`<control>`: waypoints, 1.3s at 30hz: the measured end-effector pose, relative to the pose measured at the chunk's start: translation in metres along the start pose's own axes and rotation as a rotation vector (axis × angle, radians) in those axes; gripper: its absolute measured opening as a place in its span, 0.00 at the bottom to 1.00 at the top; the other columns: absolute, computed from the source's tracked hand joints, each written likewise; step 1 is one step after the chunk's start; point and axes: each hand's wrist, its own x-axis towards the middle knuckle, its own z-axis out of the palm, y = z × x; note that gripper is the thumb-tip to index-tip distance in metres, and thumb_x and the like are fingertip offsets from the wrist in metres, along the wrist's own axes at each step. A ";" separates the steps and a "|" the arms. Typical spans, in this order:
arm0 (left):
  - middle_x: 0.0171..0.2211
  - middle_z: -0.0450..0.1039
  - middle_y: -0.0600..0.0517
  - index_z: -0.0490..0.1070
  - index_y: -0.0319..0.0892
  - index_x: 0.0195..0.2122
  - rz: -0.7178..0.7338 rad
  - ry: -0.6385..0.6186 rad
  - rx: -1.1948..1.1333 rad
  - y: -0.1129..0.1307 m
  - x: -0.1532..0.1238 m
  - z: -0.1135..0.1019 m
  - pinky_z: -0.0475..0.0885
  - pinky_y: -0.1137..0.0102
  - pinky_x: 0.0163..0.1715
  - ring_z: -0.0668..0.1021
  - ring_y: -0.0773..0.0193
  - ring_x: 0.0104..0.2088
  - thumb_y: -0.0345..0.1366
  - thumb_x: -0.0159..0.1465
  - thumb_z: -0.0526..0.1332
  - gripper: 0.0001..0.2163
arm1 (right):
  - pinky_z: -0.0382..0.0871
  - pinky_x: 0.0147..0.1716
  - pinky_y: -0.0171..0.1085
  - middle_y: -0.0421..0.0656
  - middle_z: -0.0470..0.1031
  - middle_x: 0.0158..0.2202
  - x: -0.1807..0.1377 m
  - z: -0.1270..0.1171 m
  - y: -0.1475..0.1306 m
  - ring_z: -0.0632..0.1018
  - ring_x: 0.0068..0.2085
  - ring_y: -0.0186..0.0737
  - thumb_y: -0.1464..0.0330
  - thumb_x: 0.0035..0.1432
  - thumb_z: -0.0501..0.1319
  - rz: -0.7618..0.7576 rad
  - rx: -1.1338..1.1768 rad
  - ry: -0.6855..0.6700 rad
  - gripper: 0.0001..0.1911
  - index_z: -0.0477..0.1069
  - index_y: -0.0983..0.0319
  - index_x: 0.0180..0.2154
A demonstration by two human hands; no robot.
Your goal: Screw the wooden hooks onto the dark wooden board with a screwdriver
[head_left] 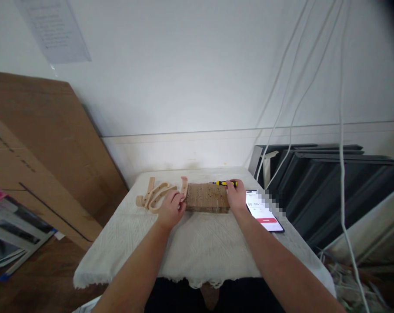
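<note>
A brown wooden block (207, 198) with small holes lies on the white-clothed table (190, 248). My left hand (171, 209) rests at the block's left end, fingers curled over a light wooden hook piece (184, 187). My right hand (236, 196) sits at the block's right end, fingers curled against a yellow-and-black screwdriver (223, 183) lying behind the block. Several more curved wooden hooks (154, 196) lie just left of my left hand.
A phone (264, 211) with a lit screen lies right of my right hand. Large cardboard sheets (43, 148) lean at the left. Dark panels (330, 182) stand at the right, with white cables (342, 174) hanging down in front of the wall.
</note>
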 end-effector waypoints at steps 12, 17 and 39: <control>0.36 0.69 0.48 0.68 0.40 0.37 -0.058 -0.019 -0.214 0.014 0.003 -0.003 0.73 0.66 0.40 0.73 0.61 0.38 0.21 0.54 0.55 0.11 | 0.66 0.38 0.42 0.44 0.75 0.32 0.002 0.004 0.008 0.76 0.35 0.46 0.53 0.51 0.58 0.040 -0.017 -0.044 0.20 0.68 0.60 0.40; 0.36 0.69 0.49 0.68 0.40 0.36 -0.062 -0.017 -0.243 0.016 0.004 -0.003 0.73 0.68 0.39 0.74 0.62 0.38 0.21 0.54 0.55 0.12 | 0.66 0.38 0.42 0.45 0.76 0.34 0.001 0.003 0.007 0.76 0.36 0.46 0.54 0.51 0.58 0.042 -0.019 -0.044 0.20 0.69 0.60 0.40; 0.38 0.66 0.45 0.70 0.39 0.41 0.039 -0.192 -0.163 0.012 -0.001 0.004 0.73 0.67 0.37 0.71 0.61 0.37 0.23 0.58 0.54 0.12 | 0.66 0.40 0.44 0.45 0.75 0.34 0.005 0.005 0.016 0.75 0.37 0.48 0.52 0.49 0.57 0.022 -0.073 -0.072 0.20 0.69 0.59 0.38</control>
